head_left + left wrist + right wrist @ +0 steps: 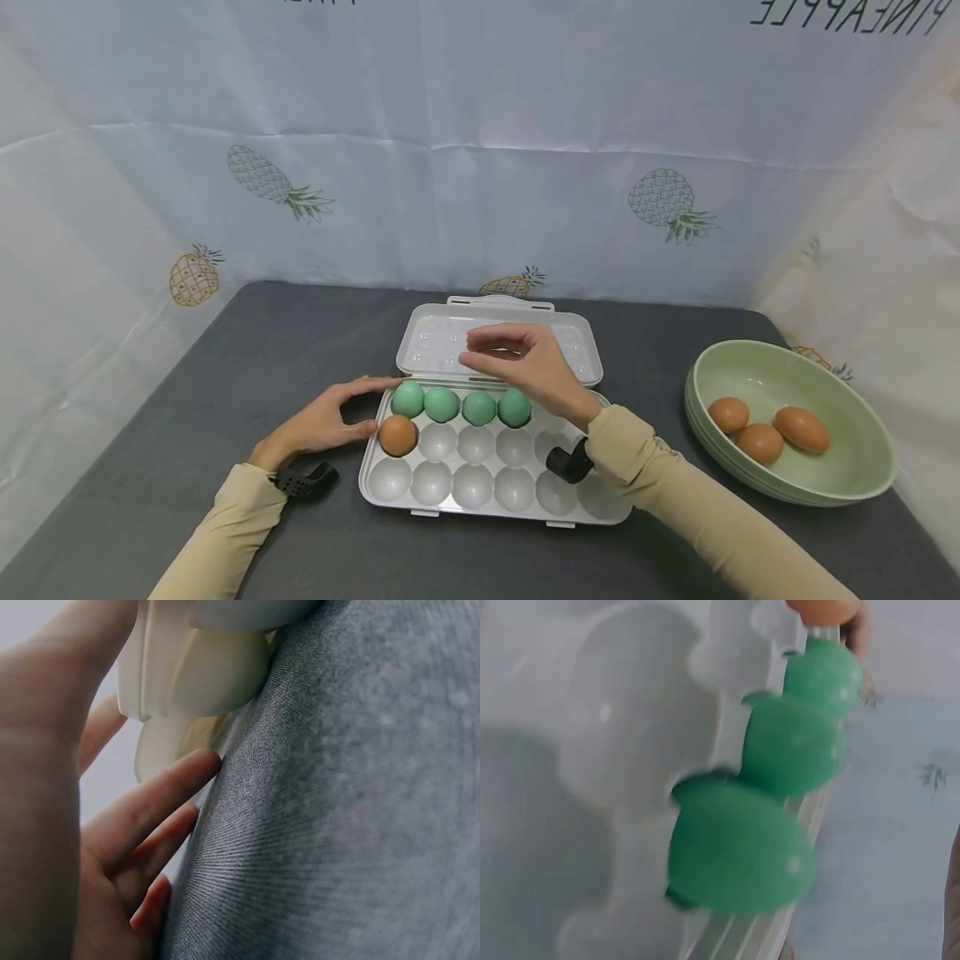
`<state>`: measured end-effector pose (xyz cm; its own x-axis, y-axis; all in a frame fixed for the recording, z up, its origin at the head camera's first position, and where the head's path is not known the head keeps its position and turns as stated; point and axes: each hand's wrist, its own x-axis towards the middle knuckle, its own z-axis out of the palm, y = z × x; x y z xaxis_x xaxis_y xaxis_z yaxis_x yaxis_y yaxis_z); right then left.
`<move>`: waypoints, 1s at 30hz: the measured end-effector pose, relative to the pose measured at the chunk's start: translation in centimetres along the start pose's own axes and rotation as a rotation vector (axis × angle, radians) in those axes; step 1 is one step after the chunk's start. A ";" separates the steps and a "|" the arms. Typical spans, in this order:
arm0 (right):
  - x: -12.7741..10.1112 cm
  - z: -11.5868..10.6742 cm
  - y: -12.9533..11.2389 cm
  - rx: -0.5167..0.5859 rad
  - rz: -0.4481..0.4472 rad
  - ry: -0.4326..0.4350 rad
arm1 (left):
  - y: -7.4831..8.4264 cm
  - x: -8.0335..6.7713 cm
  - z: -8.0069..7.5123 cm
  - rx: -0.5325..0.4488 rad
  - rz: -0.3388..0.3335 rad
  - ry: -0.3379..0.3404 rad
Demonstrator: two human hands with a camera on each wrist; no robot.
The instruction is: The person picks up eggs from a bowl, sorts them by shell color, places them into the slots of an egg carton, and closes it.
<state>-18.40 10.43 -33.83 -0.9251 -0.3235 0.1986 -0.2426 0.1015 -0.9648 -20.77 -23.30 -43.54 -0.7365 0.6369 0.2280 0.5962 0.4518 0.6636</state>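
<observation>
A white plastic egg tray (472, 497) lies on the table with its hinged lid (431, 333) folded back. Several green eggs (479, 408) fill the left part of the back row, and one brown egg (397, 435) sits at the left end of the middle row. My left hand (318, 425) is at the tray's left side, its fingers extended and the thumb near the brown egg. Over the back row and lid hovers my right hand (532, 362), fingers loosely bent, a gap between thumb and fingertips, nothing held. The right wrist view shows green eggs (739, 847) up close.
Right of the tray stands a pale green bowl (847, 425), seemingly stacked on another, with three brown eggs (801, 429) inside. A grey cloth (300, 533) covers the table. Behind hangs a white curtain (480, 208) printed with pineapples.
</observation>
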 end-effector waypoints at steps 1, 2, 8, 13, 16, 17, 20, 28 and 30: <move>-0.1 -0.6 0.1 -0.005 0.002 0.013 | 0.0 0.0 0.0 0.001 0.004 0.000; -0.3 -1.2 0.2 -0.018 0.002 0.025 | 0.0 0.0 0.0 0.000 0.006 -0.002; -2.0 -5.0 0.6 -0.082 -0.033 0.094 | 0.2 0.0 0.0 -0.019 0.007 -0.012; -3.0 -7.4 0.7 -0.080 -0.073 0.151 | 0.1 0.0 -0.1 -0.003 0.009 -0.003; -3.4 -8.4 0.6 -0.089 -0.078 0.172 | 0.1 -0.1 0.0 -0.001 0.016 0.002; -3.6 -8.6 0.6 -0.090 -0.075 0.178 | 0.0 -0.1 0.0 -0.002 0.017 0.003; -4.0 -9.3 0.6 -0.101 -0.060 0.192 | 0.0 -0.2 0.0 0.000 0.014 0.004; -5.2 -11.1 0.4 -0.050 -0.080 0.206 | 0.0 -0.1 0.0 -0.008 0.017 0.002; -5.6 -11.7 0.3 -0.041 -0.091 0.213 | 0.0 -0.1 0.0 -0.013 0.016 0.000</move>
<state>-16.68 23.32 -33.20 -0.9385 -0.1278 0.3207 -0.3356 0.1201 -0.9343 -20.72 -23.37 -43.59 -0.7267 0.6440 0.2391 0.6040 0.4330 0.6691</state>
